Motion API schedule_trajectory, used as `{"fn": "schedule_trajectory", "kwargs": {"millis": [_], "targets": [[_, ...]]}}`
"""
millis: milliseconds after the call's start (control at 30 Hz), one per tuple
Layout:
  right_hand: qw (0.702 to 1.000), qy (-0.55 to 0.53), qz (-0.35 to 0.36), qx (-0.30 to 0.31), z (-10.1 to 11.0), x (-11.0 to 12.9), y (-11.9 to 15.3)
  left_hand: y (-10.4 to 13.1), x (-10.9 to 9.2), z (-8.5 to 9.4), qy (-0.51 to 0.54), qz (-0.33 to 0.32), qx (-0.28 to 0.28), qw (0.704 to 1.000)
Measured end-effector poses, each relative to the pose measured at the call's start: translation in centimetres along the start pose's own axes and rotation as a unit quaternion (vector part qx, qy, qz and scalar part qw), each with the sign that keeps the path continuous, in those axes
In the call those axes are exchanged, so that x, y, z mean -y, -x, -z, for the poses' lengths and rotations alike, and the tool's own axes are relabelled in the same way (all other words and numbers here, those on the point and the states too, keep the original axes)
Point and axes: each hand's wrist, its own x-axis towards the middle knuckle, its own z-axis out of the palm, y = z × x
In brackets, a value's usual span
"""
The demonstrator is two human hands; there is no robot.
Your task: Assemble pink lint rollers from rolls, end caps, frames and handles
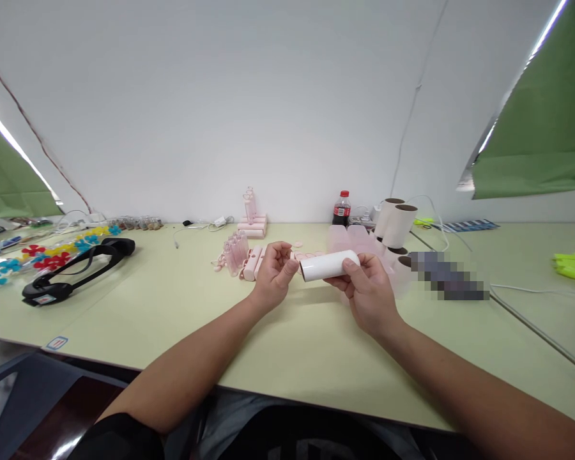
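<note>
A white lint roller refill point(323, 266) lies almost level in my right hand point(371, 294), thumb on top and fingers beneath its right end. Its open left end shows a dark hollow core. My left hand point(274, 275) is just beside that end, fingers curved and thumb apart from them; I see nothing held in it. Behind my left hand are pink plastic parts point(253, 262) and clear pink handles point(235, 250). Translucent pink covers point(347, 237) stand behind the refill. More white rolls point(403, 227) with brown cores are stacked to the right.
A cola bottle point(342, 208) stands by the wall. Pink parts point(252, 225) are piled at the back. A black headband-like device point(79, 271) and colourful flower shapes point(52, 259) lie left. On the right are a pixelated dark object point(448, 276) and a long cable point(539, 326).
</note>
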Motion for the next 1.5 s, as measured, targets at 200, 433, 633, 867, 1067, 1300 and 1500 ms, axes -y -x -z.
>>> {"fn": "schedule_trajectory", "kwargs": {"millis": [200,433,633,867,1067,1300,1500], "targets": [[1.0,-0.002,-0.005,0.008,0.0,0.0,0.1,0.4,0.0,0.3,-0.079,-0.042,0.015,0.996],[1.0,0.0,-0.014,0.007,0.1,-0.1,0.0,0.5,-0.6,0.4,-0.143,-0.045,0.022,0.988],[0.999,-0.026,-0.042,0.018,0.1,-0.1,-0.1,0.5,-0.8,0.4,-0.175,-0.048,0.009,0.983],[0.996,0.011,-0.074,0.037,0.2,0.0,0.1,0.3,-1.0,0.4,-0.197,-0.065,-0.029,0.978],[0.993,0.028,-0.1,0.057,0.0,0.0,0.3,0.2,-0.7,0.5,-0.168,-0.07,-0.062,0.981],[0.989,0.052,-0.114,0.073,0.0,-0.1,0.5,0.1,-0.1,0.6,-0.102,-0.068,-0.082,0.989],[0.986,0.066,-0.125,0.09,0.1,-0.2,0.4,0.1,0.0,0.7,-0.076,-0.064,-0.078,0.992]]}}
